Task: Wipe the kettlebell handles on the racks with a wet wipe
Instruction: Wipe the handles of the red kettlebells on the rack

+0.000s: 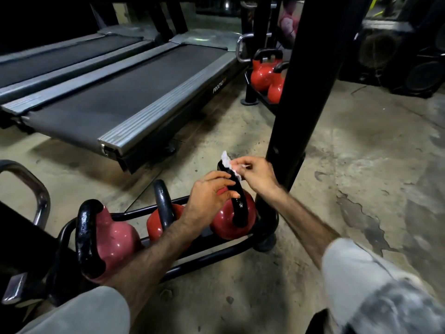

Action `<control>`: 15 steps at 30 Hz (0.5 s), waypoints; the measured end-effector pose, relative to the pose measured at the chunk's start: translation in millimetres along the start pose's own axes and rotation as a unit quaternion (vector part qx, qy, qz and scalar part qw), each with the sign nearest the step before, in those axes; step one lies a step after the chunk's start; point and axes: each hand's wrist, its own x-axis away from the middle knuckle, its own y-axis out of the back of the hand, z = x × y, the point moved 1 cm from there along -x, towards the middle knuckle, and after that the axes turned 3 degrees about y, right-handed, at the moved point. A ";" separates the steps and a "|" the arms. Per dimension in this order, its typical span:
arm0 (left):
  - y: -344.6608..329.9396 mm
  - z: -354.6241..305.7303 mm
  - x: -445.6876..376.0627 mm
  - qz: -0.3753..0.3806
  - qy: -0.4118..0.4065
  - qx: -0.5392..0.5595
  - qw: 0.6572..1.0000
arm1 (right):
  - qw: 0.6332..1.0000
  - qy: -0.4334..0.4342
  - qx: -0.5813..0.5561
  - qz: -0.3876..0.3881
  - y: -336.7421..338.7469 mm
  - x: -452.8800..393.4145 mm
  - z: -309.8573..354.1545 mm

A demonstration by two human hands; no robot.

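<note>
On the low black tubular rack [192, 259], the right hand [258, 173] pinches a crumpled white wet wipe [228, 165] against the rightmost red kettlebell's black handle [237, 201], the left hand [212, 191] curled around it; two kettlebells to its left look unwiped.

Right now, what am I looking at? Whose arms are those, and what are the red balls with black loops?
There is only one picture, taken by a camera worn on a person's head, looking down at their own two arms. The red balls are kettlebells, heavy gym weights with black handles. Three sit in a low black rack on the concrete floor. The left hand has its fingers on the handle of the right-most kettlebell. The right hand pinches a white wet wipe against the top of that handle. On the left are two treadmills. Further back, behind a black post, more red kettlebells are visible.
</note>
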 end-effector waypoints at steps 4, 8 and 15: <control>-0.2 2.8 -0.2 -0.012 -0.021 -0.031 0.999 | 0.993 0.085 0.073 0.037 12.6 19.9 10.5; -2.1 2.2 0.6 -0.013 -0.021 -0.038 0.999 | 0.981 0.103 0.140 0.087 -2.8 -30.6 30.7; -4.8 5.8 1.5 -0.017 -0.024 -0.038 0.999 | 0.915 0.236 0.256 0.204 2.7 -45.5 27.6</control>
